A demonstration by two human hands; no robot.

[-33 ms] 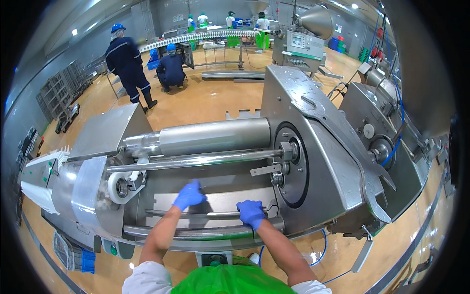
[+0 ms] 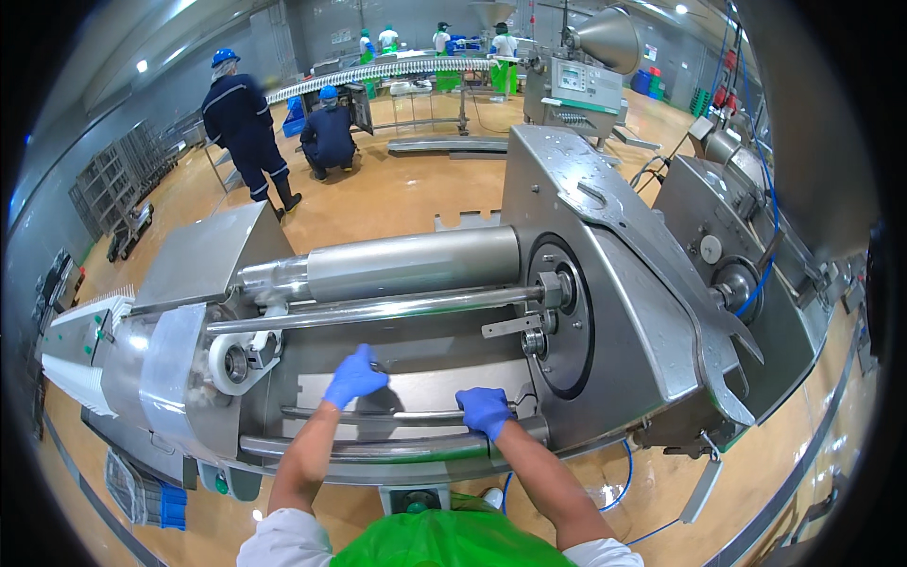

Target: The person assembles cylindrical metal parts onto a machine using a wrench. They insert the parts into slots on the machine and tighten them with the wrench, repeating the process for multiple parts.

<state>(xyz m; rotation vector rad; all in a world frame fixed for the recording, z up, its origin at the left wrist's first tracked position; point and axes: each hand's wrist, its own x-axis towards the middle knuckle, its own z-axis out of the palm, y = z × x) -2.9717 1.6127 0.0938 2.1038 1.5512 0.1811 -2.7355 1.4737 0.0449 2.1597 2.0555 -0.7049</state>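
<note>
In blue gloves, both my hands are over the trough of a large stainless steel machine (image 2: 416, 255). My left hand (image 2: 356, 376) hovers above the trough's flat bottom plate (image 2: 321, 389), its fingers drawn together. A small dark bit shows beside them, too small to name. My right hand (image 2: 484, 412) is closed round the right end of a thin metal rod (image 2: 406, 417), which runs along the trough's near side. Nearer me lies a thicker steel bar (image 2: 378, 448). Beyond my hands are a polished shaft (image 2: 397, 309) and a thick steel cylinder (image 2: 416, 264).
A white roller bracket (image 2: 233, 361) sits at the trough's left end, a round plate (image 2: 567, 350) at its right. A blue hose (image 2: 614, 468) lies on the floor. One person (image 2: 243, 128) stands and another (image 2: 328, 137) crouches beyond. Several workers are at a conveyor (image 2: 406, 66).
My left hand has shifted slightly left and its fingers have turned, with a small dark bit now showing beside them. The right hand stays on the rod.
</note>
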